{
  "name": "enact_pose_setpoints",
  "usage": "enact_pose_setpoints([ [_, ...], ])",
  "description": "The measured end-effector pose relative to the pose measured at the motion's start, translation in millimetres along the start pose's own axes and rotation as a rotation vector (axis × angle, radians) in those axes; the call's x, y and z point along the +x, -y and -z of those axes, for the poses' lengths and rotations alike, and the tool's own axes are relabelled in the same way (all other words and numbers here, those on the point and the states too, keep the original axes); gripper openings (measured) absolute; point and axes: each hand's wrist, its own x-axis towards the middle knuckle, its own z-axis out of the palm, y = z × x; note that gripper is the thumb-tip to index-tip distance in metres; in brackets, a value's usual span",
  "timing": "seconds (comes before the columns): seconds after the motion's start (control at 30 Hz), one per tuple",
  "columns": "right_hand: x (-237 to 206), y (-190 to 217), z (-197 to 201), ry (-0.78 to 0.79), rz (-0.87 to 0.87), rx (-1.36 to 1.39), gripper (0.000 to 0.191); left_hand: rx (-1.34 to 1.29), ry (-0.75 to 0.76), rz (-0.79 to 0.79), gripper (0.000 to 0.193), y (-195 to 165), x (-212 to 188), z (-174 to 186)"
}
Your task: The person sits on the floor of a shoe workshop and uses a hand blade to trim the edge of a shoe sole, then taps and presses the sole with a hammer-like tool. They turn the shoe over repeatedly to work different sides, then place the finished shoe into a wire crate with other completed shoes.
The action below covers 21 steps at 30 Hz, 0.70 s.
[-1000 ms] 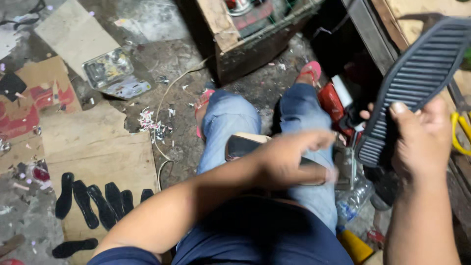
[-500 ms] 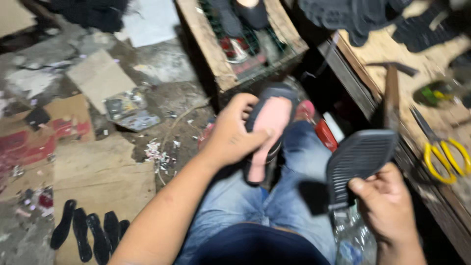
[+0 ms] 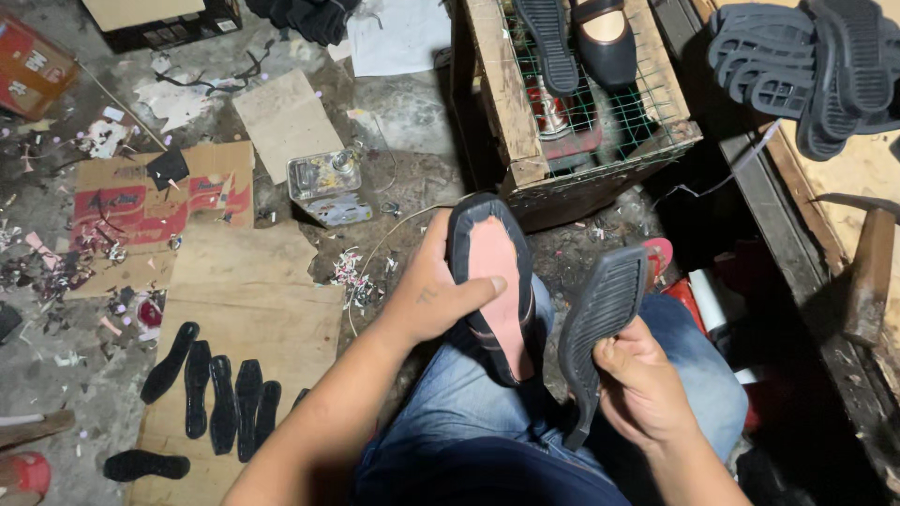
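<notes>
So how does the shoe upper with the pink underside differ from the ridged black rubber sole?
The shoe upper with the pink underside sits in the left hand, showing a smooth pink face; the ridged black rubber sole is in the right hand, all black and grooved. Both are shoe-shaped and held above the lap.

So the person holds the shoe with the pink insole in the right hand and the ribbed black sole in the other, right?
Not quite. The head view shows the left hand holding the shoe with the pink insole; the right hand holds the ribbed black sole.
</notes>
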Motion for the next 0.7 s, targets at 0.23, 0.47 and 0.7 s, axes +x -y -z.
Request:
enact_pose_setpoints([
  [0.23, 6.3, -6.4, -13.4, 0.010, -0.078, -0.089, 0.034, -0.432, 0.028, -0.150, 0.055, -4.7, 4.3, -1.0],
  [0.47, 17.9, -16.5, -23.0, -0.017, -0.077, -0.177, 0.031, -0.478, 0.144, -0.135, 0.063, -16.8, 12.2, 8.8],
  [0.7, 35.8, -26.3, -24.1, 0.023, -0.053, -0.304, 0.030, -0.619, 0.240, -0.098, 0.066, -21.5, 5.2, 12.7],
])
